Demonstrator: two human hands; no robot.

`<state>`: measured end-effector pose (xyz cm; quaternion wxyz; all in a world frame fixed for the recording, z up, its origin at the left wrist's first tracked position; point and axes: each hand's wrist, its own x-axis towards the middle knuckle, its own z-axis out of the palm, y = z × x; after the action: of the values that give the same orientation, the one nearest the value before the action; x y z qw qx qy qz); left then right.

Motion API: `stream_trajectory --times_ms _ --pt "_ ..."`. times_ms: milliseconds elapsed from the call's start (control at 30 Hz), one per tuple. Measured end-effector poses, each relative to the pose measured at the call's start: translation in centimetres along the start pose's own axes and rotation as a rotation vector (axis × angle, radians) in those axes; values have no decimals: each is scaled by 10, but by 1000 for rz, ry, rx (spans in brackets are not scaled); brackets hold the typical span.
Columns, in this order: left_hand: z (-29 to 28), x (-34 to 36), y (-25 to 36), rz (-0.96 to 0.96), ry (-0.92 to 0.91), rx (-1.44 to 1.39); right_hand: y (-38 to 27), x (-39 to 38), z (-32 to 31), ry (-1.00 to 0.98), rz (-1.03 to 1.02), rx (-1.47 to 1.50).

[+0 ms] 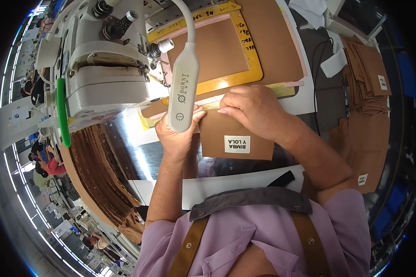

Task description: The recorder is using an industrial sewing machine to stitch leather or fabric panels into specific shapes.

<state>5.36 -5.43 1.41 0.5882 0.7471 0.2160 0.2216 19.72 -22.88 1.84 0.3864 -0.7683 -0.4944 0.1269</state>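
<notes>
A labelled brown panel extends below the grip at center frame, its upper edge pinched between thumb and fingers by the left hand, at the left corner, and the right hand.

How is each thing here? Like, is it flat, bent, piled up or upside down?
Left hand: partly hidden behind the lamp
Right hand: fingers curled, at the brown piece's far edge
Brown piece: spread out
Label: upside down in this view
Lamp: hanging down; on or off, can't tell
Machine: running or not, can't tell
Yellow frame: lying flat
Right pile: uneven
Left pile: stacked up
</notes>
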Motion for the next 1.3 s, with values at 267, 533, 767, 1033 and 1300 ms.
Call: stream_trajectory --times_ms 267,533,767,1033,1300 --pt "-92 29 -51 -154 151 215 56 76 -28 27 -76 -89" --pt "-126 130 -97 340 -121 766 74 159 -5 19 38 -229" --pt "-95 250 -121 55 -506 113 71 171 -1 65 23 -253" --pt "-101 255 -127 -140 -840 202 121 132 -47 206 -32 -324" --pt "-90 263 -128 -14 -791 366 116 132 -45 241 230 -208"
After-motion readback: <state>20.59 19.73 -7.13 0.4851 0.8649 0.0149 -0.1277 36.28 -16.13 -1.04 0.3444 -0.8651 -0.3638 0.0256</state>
